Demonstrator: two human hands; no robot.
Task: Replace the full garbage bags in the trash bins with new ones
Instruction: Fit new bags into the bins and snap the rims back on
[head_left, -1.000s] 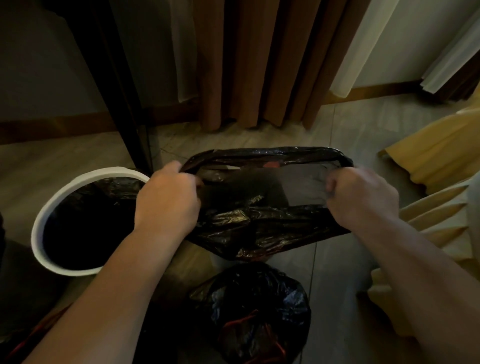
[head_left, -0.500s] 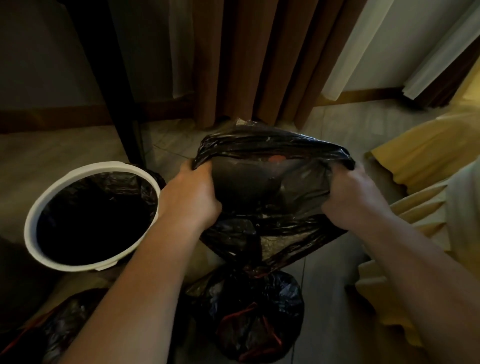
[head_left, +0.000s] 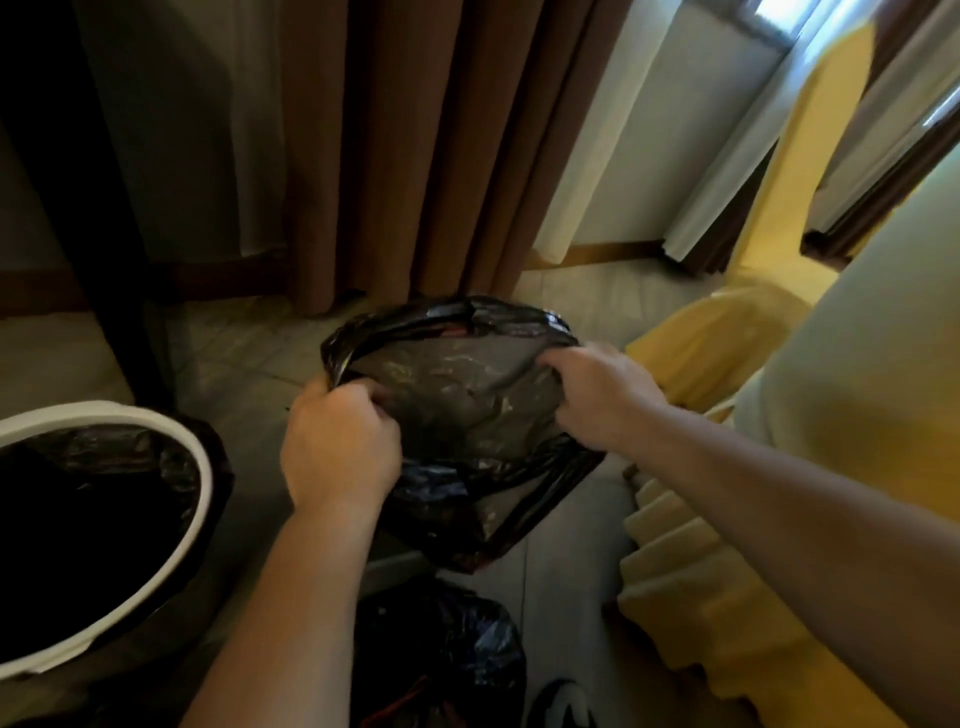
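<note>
Black bag (head_left: 457, 400) is held above the floor, its mouth spread between two hands. The left hand (head_left: 340, 447) and the right hand (head_left: 597, 395) each have a closed grip on its rim. A lined bin (head_left: 205, 467) stands left; a full bag (head_left: 441, 649) lies below.

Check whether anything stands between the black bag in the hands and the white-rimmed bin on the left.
Nothing visible does: only bare floor separates the black bag, gripped by left hand and right hand, from the bin. That bin already holds a black liner. The full bag lies nearer the person, off that path.
</note>
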